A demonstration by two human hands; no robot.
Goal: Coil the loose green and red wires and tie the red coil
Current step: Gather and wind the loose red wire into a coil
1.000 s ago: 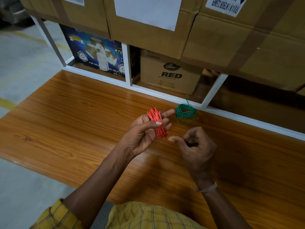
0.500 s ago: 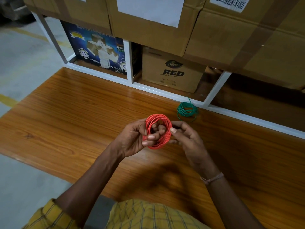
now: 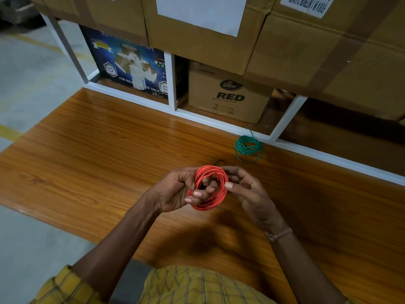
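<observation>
A round red wire coil [image 3: 220, 199] is held up above the wooden table [image 3: 98, 163], facing me. My left hand [image 3: 173, 190] grips its left side, with fingers poking through the ring. My right hand [image 3: 248, 191] pinches the coil's right edge between thumb and fingers. A green wire coil [image 3: 248, 147] lies flat on the table beyond my hands, against the white shelf frame [image 3: 219, 126], with one end sticking up. A thin dark tie [image 3: 219, 161] shows on the table just behind the red coil, mostly hidden.
Cardboard boxes, one marked RED [image 3: 228, 96], and a blue printed box [image 3: 131, 69] fill the shelf behind the table. Larger cartons [image 3: 328, 44] overhang above. Grey floor [image 3: 28, 71] lies to the left of the table.
The red coil was on my left fingers, seen edge-on, with my right hand apart. It has turned to face me as a ring, and my right hand has come in and taken its right edge.
</observation>
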